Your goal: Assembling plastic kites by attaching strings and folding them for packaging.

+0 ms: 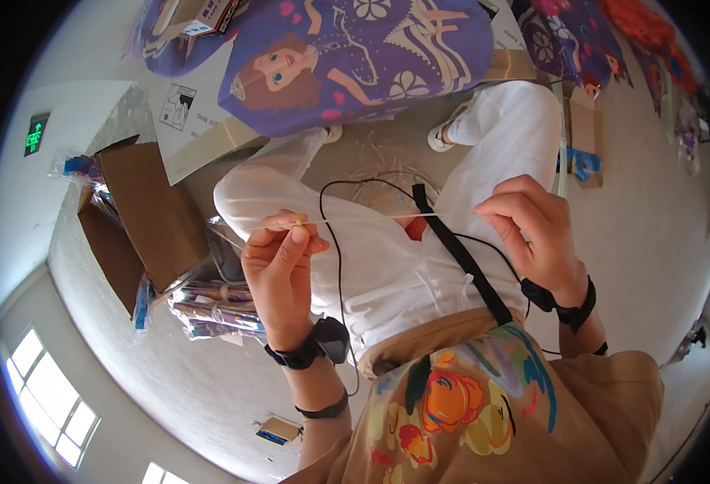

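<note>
My left hand [278, 258] pinches a thin pale rod [355, 219] near a small light fitting at its left end. The rod runs level across my lap to my right hand [532, 230], whose fingers curl closed around its other end. Both wrists wear black bands. A black strap [460, 254] and a thin black cord [335, 242] hang over my white trousers below the rod. A large purple kite [355, 56] printed with a cartoon girl lies on the floor beyond my knees.
An open brown cardboard box [141, 214] stands to my left, with bundled kites in clear wrap [210, 310] beside it. More colourful kites [581, 40] lie at the upper right. Pale rods are scattered on the floor [371, 169] between my feet.
</note>
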Demonstrator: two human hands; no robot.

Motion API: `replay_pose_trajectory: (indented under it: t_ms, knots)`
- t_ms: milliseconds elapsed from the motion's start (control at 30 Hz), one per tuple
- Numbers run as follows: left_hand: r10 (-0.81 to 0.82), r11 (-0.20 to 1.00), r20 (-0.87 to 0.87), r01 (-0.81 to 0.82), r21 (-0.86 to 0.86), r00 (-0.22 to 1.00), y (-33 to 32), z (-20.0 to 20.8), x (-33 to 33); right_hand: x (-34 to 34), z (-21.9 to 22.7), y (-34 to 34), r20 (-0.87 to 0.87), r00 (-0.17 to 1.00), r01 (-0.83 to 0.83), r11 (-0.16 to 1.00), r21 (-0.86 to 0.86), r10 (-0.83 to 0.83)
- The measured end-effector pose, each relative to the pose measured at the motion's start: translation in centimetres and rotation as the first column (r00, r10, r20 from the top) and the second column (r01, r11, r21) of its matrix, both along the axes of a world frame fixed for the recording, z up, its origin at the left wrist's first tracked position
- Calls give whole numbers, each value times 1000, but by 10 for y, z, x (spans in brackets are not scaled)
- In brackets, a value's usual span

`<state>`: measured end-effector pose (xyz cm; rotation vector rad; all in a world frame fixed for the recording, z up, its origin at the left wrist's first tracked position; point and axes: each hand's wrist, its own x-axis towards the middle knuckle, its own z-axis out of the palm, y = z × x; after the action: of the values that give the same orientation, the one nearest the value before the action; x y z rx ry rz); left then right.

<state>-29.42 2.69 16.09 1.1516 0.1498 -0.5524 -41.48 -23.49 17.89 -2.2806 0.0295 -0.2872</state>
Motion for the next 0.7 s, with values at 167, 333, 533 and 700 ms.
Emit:
replay_pose_trajectory:
  t_ms: [167,333,533,700]
  knots:
    - [-171,985,22,171,12,985,-13,7,10,18,7,0,72,995,-63,995,-82,69]
    - [-272,959,81,277,-54,959,-63,19,16,50,13,9,147,988,-45,999,19,41]
    - [-254,961,26,255,-104,967,-94,1,37,101,12,15,136,990,-25,998,-61,33]
    - [-467,862,272,364,352,841,-79,-21,74,139,-9,0,87,995,-41,983,-177,57]
